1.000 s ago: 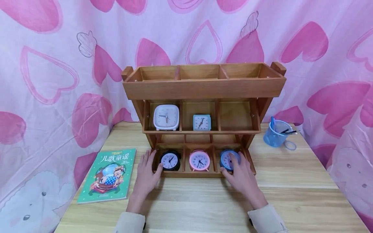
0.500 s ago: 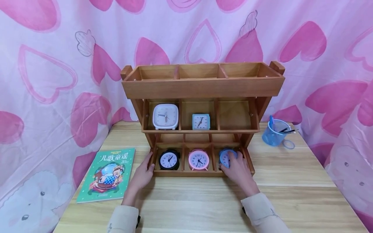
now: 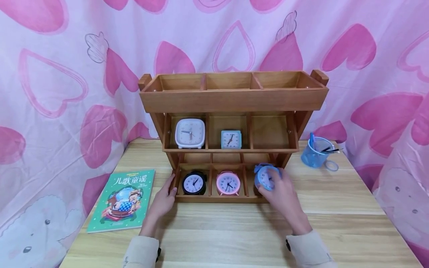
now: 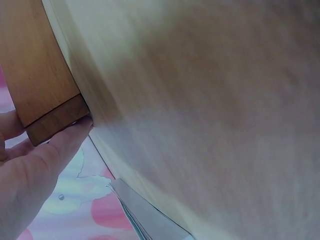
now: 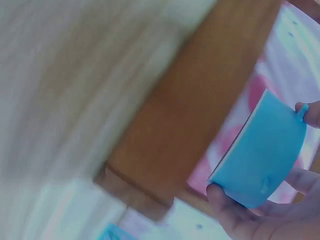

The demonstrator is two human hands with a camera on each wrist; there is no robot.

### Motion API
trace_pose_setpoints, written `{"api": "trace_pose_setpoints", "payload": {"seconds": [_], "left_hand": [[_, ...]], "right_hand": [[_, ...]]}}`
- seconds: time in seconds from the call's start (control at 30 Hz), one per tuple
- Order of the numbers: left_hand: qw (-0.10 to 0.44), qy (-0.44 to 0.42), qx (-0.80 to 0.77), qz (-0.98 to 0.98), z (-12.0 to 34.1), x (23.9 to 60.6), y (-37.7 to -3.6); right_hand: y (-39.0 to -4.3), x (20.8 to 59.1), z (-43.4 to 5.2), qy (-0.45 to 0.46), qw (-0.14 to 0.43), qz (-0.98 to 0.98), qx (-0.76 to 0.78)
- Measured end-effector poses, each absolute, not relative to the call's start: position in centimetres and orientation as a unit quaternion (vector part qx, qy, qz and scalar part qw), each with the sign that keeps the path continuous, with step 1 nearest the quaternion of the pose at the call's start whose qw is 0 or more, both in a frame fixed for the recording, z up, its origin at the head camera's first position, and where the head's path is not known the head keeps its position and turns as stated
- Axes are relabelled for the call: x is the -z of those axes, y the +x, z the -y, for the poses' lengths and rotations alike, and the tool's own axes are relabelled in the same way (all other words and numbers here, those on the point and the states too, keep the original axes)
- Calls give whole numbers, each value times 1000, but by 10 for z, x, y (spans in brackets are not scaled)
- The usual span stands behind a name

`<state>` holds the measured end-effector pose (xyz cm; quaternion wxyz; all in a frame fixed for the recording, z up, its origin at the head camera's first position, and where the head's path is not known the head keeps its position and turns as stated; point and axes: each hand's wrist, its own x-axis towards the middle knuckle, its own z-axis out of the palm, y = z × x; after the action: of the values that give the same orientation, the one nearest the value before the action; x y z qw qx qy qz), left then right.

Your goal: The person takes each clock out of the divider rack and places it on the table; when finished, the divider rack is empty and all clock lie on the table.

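Note:
My right hand [image 3: 285, 197] grips a round blue alarm clock [image 3: 266, 178], tilted, at the bottom-right compartment of a wooden three-tier shelf [image 3: 234, 101]. In the right wrist view the clock's blue casing [image 5: 267, 150] shows between thumb and fingers, raised past the front board. My left hand [image 3: 162, 203] holds the left end of the bottom tier, with fingers on both sides of its corner [image 4: 57, 117] in the left wrist view. A black alarm clock [image 3: 194, 183] and a pink alarm clock [image 3: 228, 183] stand in the other two bottom compartments.
On the middle tier sit a white clock [image 3: 190, 133] and a small light-blue square clock [image 3: 231, 139]. A green book [image 3: 122, 201] lies at left. Right of the shelf stands a blue mesh pen cup [image 3: 315, 153], with a tape ring [image 3: 331, 166] beside it.
The blue clock has been taken hold of, lifted and tilted by my right hand. My left hand has drawn back from beside the black clock to the shelf's left end.

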<state>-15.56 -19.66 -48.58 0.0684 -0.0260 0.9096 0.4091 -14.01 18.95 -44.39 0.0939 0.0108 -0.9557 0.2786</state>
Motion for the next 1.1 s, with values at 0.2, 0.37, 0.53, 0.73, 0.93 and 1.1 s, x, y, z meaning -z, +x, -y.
{"api": "trace_pose_setpoints", "payload": {"seconds": [0.2,0.37,0.53,0.73,0.93,1.1], "left_hand": [[72,-30,-406,-910,199,482,-155],[81,-36,-411,-907,199,479,-156],[83,-37,-410,-908,198,480,-154],[87,-35,-413,-906,196,482,-154],[83,-32,-414,-906,195,483,-155],[90,-37,-417,-904,197,483,-155]], "right_hand": [[-126,429,-229,-27,137,952,-272],[-133,438,-270,-66,143,949,-273],[-146,460,-297,-89,90,957,-261],[-153,476,-311,-81,12,964,-253],[-154,471,-309,-85,-3,966,-245],[-147,456,-273,-39,111,958,-261]]}}
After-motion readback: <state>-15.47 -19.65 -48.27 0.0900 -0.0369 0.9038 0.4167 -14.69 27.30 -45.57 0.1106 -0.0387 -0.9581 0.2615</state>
